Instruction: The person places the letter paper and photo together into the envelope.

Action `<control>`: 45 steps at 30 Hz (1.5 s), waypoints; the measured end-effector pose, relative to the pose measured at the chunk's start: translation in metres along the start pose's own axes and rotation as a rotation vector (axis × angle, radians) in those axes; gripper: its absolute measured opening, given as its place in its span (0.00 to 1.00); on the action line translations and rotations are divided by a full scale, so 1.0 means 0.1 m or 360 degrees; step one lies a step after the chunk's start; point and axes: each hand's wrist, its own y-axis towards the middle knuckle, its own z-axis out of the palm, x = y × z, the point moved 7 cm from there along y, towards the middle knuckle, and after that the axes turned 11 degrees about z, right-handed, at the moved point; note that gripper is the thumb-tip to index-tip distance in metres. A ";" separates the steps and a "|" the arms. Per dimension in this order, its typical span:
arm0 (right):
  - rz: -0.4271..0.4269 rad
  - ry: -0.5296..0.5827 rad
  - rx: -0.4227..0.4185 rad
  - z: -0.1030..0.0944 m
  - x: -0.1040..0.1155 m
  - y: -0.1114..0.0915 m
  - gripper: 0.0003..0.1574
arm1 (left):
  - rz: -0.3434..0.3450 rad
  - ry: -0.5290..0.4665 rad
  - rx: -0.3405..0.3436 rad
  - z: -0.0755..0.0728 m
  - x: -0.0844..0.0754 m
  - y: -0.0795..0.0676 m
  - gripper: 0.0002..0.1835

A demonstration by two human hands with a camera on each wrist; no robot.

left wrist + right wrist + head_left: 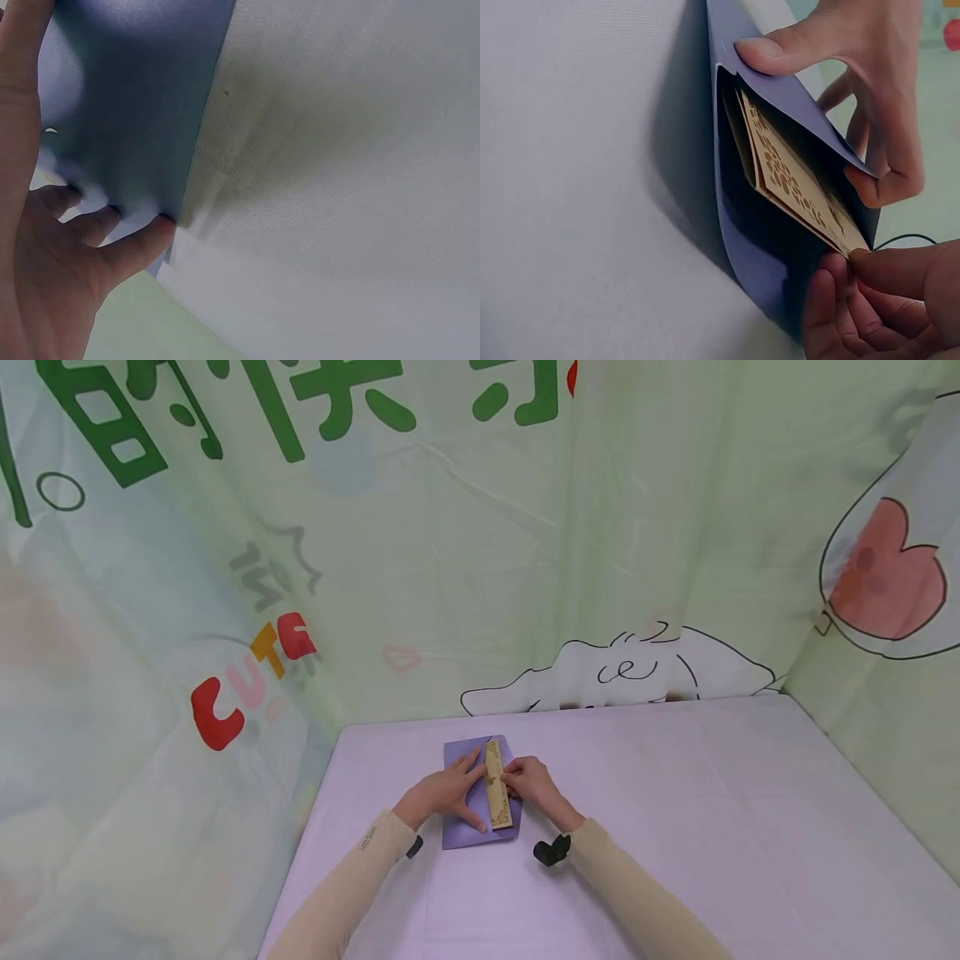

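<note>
A purple envelope (456, 837) lies on the table, its mouth facing right and gaping in the right wrist view. Out of that mouth shows a tan card (497, 793) with brown floral patterning, several thin layers thick. My right hand (534, 783) pinches the card's outer edge between thumb and fingers. Spread across the envelope, my left hand (452, 791) presses on it; its thumb (769, 54) lies on the purple paper, and a bent finger touches the rim of the mouth. The card's inner part is hidden inside.
The table (660, 827) has a pale lilac cover. Behind it hangs a printed curtain (450, 568) that also runs along both sides. A black wrist strap (552, 851) sits at the right sleeve.
</note>
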 end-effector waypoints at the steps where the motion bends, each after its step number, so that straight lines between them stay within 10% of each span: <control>1: -0.0003 -0.0003 0.0011 0.03 0.01 0.00 0.06 | -0.0003 -0.0003 0.0003 0.00 0.00 -0.01 0.60; 25: -0.0170 -0.0210 0.0088 0.13 0.03 -0.07 0.07 | 0.0100 0.0055 -0.0007 -0.03 -0.14 0.08 0.61; 33: -0.0187 0.0105 0.0493 -0.19 -0.38 -0.45 0.18 | 0.0071 0.0058 0.0023 -0.02 -0.15 0.09 0.53; 45: -0.0061 0.0143 0.0407 -0.84 -0.81 -0.64 0.19 | -0.0073 0.0319 -0.0314 0.12 -0.04 0.16 0.31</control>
